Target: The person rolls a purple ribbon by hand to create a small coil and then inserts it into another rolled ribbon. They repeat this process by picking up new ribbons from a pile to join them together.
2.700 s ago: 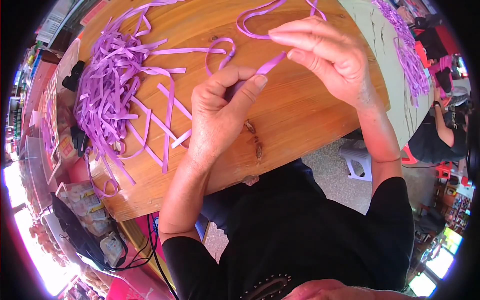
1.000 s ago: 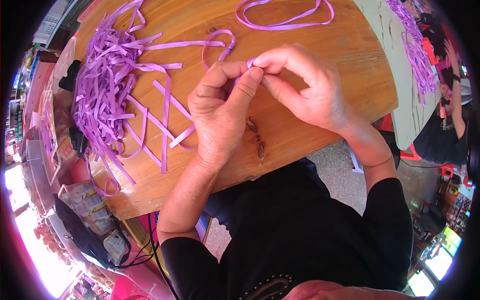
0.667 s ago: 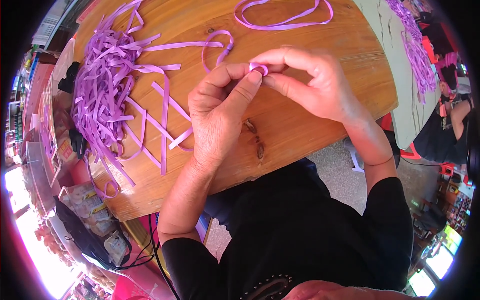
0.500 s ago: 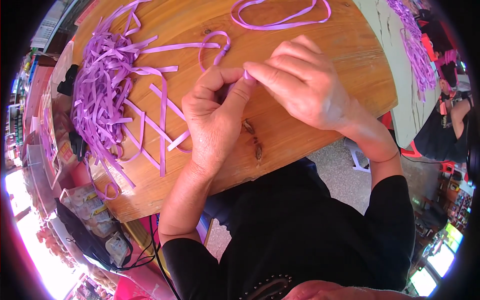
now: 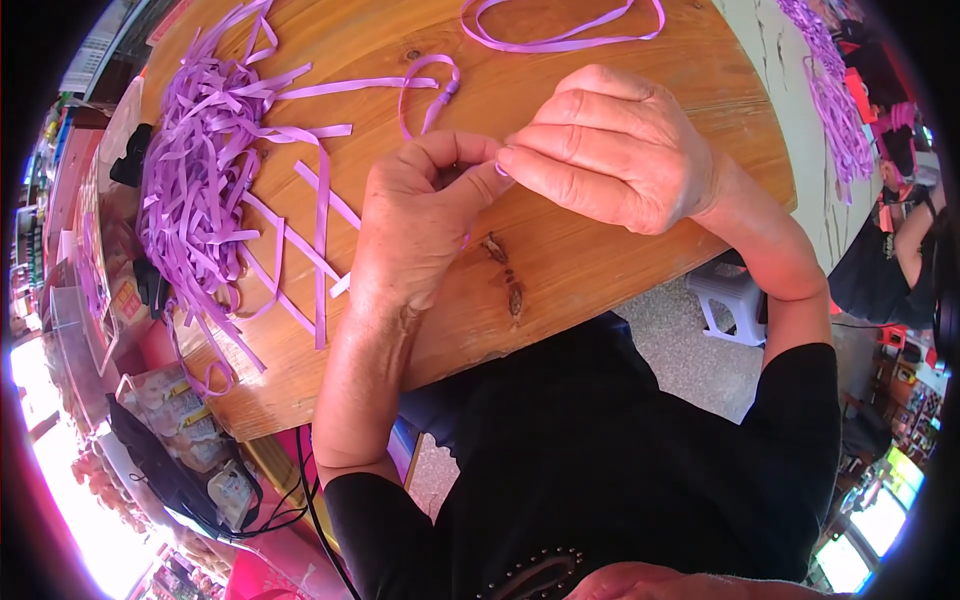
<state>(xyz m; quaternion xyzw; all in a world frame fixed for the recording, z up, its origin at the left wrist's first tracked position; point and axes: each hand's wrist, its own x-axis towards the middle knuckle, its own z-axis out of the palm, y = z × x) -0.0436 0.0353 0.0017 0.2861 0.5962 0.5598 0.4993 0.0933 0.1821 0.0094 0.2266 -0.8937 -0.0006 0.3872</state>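
1. The left hand [image 5: 420,205] pinches a purple ribbon [image 5: 501,169] between thumb and forefinger; only a sliver shows, probably because the grip is close to steady a small piece.
2. The right hand [image 5: 615,150] meets it there, fingers bent together; whether they grip the ribbon I cannot tell, its thumb being hidden.
3. Just beyond the left hand, a knotted ribbon loop [image 5: 450,88] lies on the wooden table [image 5: 590,270].
4. Leftward, a ribbon pile [image 5: 205,160] spreads loose ends, seemingly within easy reach.
5. Farther off, another loop [image 5: 560,47] lies apart from the pile.
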